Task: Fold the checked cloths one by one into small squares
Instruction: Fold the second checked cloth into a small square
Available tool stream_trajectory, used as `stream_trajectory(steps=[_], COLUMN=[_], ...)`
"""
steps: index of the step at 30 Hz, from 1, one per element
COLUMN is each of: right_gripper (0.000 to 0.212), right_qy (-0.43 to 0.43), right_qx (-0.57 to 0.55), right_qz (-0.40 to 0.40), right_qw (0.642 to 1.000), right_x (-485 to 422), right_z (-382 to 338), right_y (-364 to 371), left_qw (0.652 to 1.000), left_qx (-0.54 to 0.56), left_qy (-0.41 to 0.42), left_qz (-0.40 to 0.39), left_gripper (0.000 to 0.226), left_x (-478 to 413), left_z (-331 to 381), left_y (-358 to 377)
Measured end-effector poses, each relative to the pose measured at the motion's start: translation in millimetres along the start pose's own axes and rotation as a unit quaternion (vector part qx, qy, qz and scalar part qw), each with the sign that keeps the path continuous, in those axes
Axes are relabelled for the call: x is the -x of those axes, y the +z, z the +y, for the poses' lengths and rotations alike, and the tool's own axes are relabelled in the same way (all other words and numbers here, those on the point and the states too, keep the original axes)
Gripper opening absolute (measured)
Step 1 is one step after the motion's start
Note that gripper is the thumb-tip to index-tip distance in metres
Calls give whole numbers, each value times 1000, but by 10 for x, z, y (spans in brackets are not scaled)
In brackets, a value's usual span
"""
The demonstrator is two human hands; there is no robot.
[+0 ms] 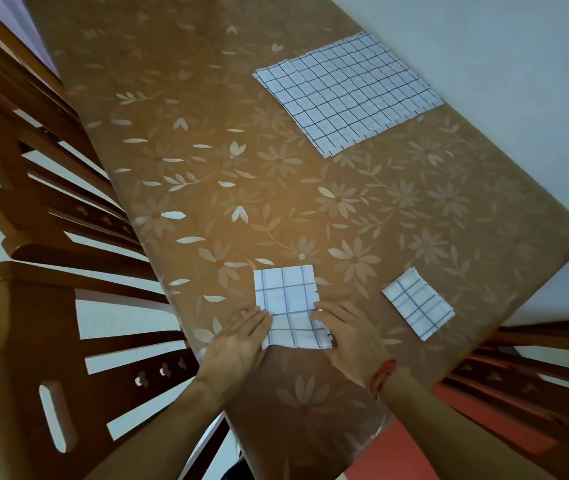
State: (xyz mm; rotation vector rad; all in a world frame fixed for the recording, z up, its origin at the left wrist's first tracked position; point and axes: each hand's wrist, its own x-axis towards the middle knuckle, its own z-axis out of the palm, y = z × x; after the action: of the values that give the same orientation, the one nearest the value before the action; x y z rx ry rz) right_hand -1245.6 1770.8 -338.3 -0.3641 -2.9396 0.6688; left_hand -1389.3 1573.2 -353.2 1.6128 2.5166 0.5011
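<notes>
Cloth (286,292) by table (310,209) edge, left hand (238,344) and right hand (348,337) flat-fingered on its side edges, open room beyond.

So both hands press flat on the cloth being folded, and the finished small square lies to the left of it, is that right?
Only the side is wrong. In the head view the left hand and right hand do press flat on the cloth being folded, but the finished small square lies to its right, not its left.
</notes>
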Motion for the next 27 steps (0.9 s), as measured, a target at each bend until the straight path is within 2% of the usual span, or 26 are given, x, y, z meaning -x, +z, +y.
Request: stream_trajectory(steps=[3,6,10,14,19,24,26,27], right_gripper=[51,37,30,8,14,2,21,22], right_qy=[3,28,69,143,197,216,234,245], right_qx=[-7,-35,-68,-75,-106,-129,-121,-118], right_qz=[-23,-26,-8,-19,-8,-19,-22,-25], right_qw=[1000,999,995,987,975,968,964,962], right_x=[-61,-129,-196,-293,-404,-497,-530,-546], right_z=[22,69,56,8,0,2,0,15], right_y=[23,83,71,1,-21,-64,-55,-30], left_qw=[1000,1000,998,994,986,977,969,963], left_qx=[10,9,36,60,78,109,135,156], left_qy=[-2,-8,-33,-75,-139,-165,-198,-213], left_qz=[-1,17,33,56,54,78,64,52], left_gripper=[46,32,30,28,20,49,48,48], left_x=[-8,-13,-35,-137,-249,-310,-332,-352], left_z=[3,-35,-86,-66,-89,-29,-36,-43], left_y=[-14,12,54,-9,-73,-140,-148,-145])
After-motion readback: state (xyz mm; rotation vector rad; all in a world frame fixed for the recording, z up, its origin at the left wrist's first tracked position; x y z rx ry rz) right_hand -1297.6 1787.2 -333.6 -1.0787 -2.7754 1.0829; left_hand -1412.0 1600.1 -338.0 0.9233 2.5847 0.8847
